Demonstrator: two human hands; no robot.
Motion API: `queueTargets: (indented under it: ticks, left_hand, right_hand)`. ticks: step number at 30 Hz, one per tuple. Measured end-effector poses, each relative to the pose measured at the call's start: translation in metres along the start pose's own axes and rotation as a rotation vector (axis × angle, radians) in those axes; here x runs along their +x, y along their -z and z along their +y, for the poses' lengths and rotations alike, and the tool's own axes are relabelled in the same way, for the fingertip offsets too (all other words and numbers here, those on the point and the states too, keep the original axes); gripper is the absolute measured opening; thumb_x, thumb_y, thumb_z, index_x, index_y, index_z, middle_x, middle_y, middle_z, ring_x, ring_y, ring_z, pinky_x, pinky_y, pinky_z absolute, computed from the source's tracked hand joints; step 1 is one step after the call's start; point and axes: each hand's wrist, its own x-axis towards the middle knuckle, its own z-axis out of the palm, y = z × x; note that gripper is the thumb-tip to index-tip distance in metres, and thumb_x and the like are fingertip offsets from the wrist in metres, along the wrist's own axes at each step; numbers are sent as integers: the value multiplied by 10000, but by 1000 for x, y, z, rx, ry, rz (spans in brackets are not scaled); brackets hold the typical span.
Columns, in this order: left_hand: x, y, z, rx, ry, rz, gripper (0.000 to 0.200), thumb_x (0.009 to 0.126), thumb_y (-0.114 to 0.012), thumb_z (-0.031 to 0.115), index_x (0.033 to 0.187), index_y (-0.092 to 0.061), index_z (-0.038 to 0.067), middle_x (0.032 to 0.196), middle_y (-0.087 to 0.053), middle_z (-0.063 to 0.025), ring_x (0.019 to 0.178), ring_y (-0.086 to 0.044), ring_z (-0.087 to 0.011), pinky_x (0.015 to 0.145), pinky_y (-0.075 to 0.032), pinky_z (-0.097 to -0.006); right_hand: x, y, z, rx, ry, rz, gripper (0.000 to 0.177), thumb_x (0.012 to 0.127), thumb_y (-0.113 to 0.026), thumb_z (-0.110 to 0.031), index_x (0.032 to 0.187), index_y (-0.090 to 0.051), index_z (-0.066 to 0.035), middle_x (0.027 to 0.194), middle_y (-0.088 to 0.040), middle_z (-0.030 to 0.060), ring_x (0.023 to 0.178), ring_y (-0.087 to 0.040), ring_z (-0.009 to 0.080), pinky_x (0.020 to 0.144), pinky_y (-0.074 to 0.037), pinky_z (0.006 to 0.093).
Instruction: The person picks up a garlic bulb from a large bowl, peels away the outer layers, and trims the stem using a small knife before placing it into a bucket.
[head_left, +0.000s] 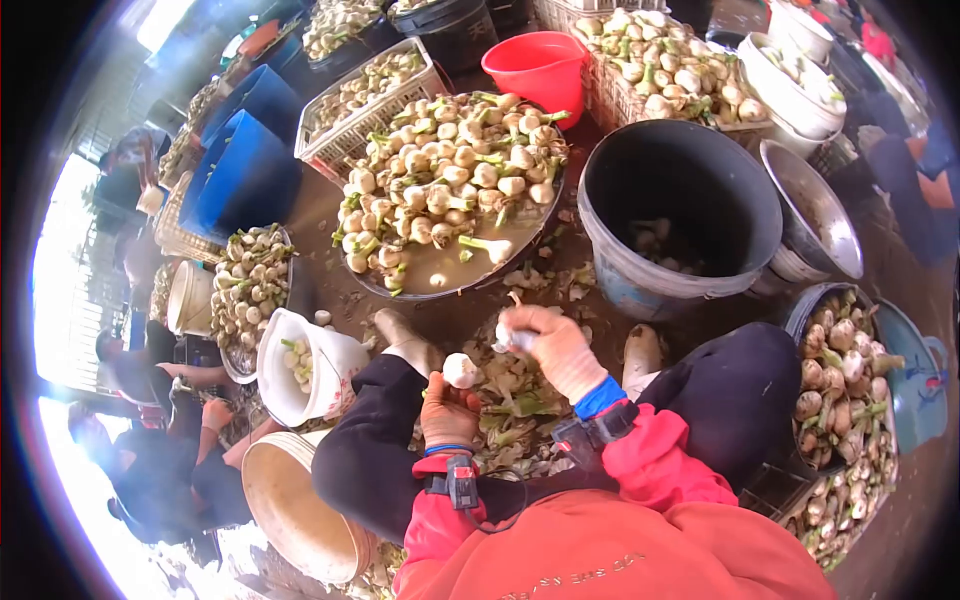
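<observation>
A white garlic bulb (460, 370) rests in the fingertips of my left hand (449, 412), which is closed around its lower side. My right hand (562, 352) is curled a little above and to the right, apart from that bulb. A pale, whitish shape and a thin brownish tip show at its fingers; I cannot tell what it holds. Under both hands, a heap of garlic peelings and leaf scraps (525, 395) covers the floor between my legs. Ahead stands a wide round tub (470, 290) piled with untrimmed garlic bulbs (440, 180).
A large dark bucket (680, 140) with some bulbs inside stands ahead right, near a metal basin (810, 205). At left are a white bucket (310, 350) and a cream bucket (300, 500). Garlic-filled containers (845, 370) stand at right. Other people (170, 470) sit at far left.
</observation>
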Motion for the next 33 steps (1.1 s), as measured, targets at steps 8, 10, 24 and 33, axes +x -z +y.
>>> queueTargets:
  ticks: [8,10,24,33]
  left_hand:
    - [-7,-8,-10,203,-22,-165,211,834,-612,288,946,-597,109,895,-647,-26,814,-600,-193,640,-457,-324]
    - [-2,-8,-9,208,-106,-77,135,831,-619,264,859,-586,136,794,-619,13,717,-574,-149,598,-446,-287]
    - [46,-76,11,554,-374,-93,308,871,-573,386,864,-611,80,729,-549,10,615,-513,-109,530,-423,-228]
    - [193,-187,1,2175,-624,-161,563,824,-502,530,1215,-504,125,1007,-621,-187,979,-571,-362,829,-439,-425]
  right_hand:
    - [-12,-20,36,-631,-87,-296,730,654,-801,-248,1269,-435,-104,1267,-468,121,1097,-503,221,910,-433,305]
    - [-7,-16,53,-516,-54,-270,665,669,-786,-177,1241,-455,-106,1188,-499,92,1047,-516,200,891,-439,292]
    - [18,20,19,734,-145,113,654,787,-481,-628,962,-626,-15,952,-640,156,727,-635,224,674,-517,406]
    - [23,12,115,-204,-545,94,209,814,-633,-258,938,-664,-93,741,-638,42,655,-585,132,607,-471,286]
